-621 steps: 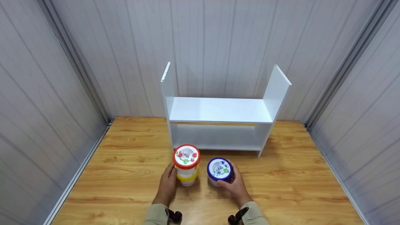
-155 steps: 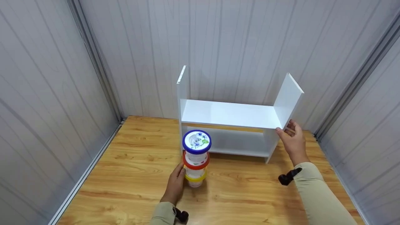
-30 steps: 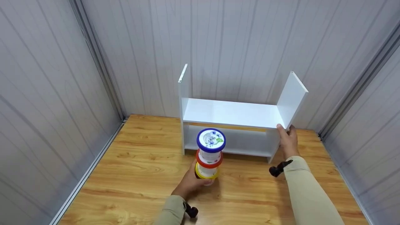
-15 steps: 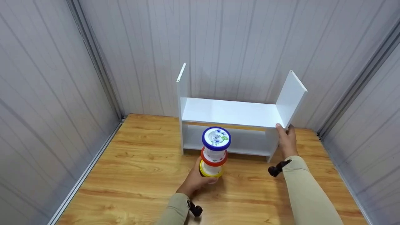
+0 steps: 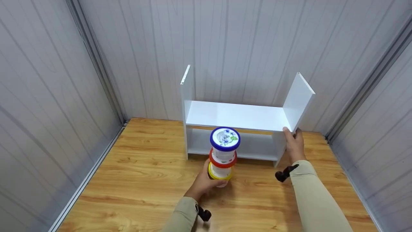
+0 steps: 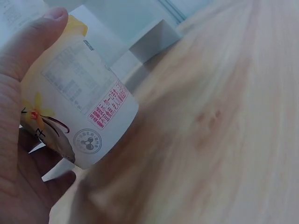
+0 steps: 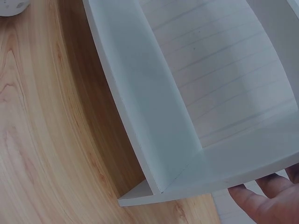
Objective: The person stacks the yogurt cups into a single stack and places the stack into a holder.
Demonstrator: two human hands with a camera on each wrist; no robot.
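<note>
Three white paper tubs with printed flowers form one stack in the head view: a blue-lidded tub (image 5: 225, 139) on top, a red-lidded tub (image 5: 222, 158) in the middle, a yellow-lidded tub (image 5: 220, 172) at the bottom. My left hand (image 5: 203, 183) grips the bottom tub, its thumb across the near side. In the left wrist view that tub (image 6: 93, 100) appears tilted, its base close over the table. The stack overlaps the front of a white two-tier shelf (image 5: 238, 116). At the shelf's right side panel, my right hand (image 5: 294, 145) holds on, thumb at the front edge, fingers outside.
The shelf stands on a wood-grain table (image 5: 145, 180), with tall side panels rising above its upper board. Pale panelled walls (image 5: 135, 58) enclose the table at the back and both sides. Black wrist cameras (image 5: 283, 174) sit at both sleeves.
The blue-lidded tub, earlier apart in my right hand, now tops the stack. Lately my left hand has taken hold of the bottom tub and moved the stack right and towards the shelf.
</note>
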